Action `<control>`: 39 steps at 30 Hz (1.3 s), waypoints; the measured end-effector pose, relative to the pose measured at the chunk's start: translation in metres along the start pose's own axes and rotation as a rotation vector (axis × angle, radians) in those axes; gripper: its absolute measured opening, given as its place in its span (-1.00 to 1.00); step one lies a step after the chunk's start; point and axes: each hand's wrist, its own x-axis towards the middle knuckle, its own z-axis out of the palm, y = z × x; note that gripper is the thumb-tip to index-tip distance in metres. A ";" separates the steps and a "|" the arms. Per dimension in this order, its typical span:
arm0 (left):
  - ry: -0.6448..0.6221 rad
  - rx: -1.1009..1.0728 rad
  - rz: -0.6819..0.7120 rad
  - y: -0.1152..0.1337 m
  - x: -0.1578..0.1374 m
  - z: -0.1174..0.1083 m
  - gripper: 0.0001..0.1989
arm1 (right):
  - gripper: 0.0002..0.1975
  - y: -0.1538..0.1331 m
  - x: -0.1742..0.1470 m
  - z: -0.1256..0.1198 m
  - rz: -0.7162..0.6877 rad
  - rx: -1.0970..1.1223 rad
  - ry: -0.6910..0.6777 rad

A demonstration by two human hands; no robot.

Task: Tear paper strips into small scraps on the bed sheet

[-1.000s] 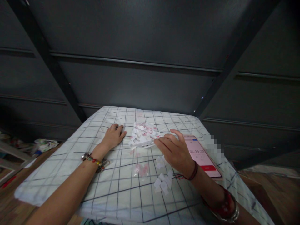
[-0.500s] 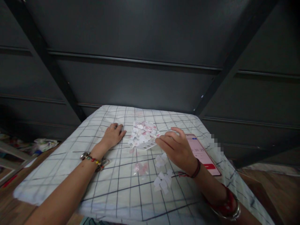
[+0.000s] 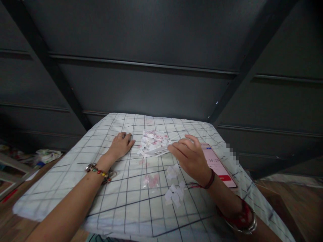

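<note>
A small white basket (image 3: 159, 152) with a slotted side stands near the middle of the cloth. Paper scraps (image 3: 153, 138), white and pinkish, fill it or lie heaped at it. At its right end my right hand (image 3: 190, 156) has thumb and fingers closed on the edge; the exact grip is partly hidden. My left hand (image 3: 121, 145) rests palm down on the cloth, fingers loosely apart, left of the basket and not touching it. Closer to me lie two small groups of white paper pieces, one group (image 3: 172, 172) behind the other (image 3: 174, 194), and a pinkish group (image 3: 151, 180).
A phone (image 3: 218, 164) showing a timer lies right of my right hand, partly behind it. The checked cloth (image 3: 121, 208) covers the table. A dark panelled wall (image 3: 151, 90) rises behind its far edge. A plastic bag (image 3: 49, 155) is at the lower left.
The basket's slotted side has tipped up slightly at my right hand, showing more of its slots. My left hand stays in place. The view has shifted very little.
</note>
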 end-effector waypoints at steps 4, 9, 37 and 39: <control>-0.018 0.016 0.009 0.000 0.001 -0.001 -0.52 | -0.77 -0.001 -0.001 0.002 -0.033 0.017 -0.038; 0.002 0.005 0.017 -0.002 0.003 0.003 -0.56 | -0.69 0.014 -0.007 -0.009 0.010 0.022 -0.056; 0.026 0.049 0.029 -0.004 0.005 0.007 -0.56 | -0.67 0.035 -0.012 -0.018 0.038 -0.001 -0.106; 0.036 0.043 0.052 -0.005 0.005 0.007 -0.54 | -0.67 0.032 -0.011 -0.016 0.036 -0.016 -0.121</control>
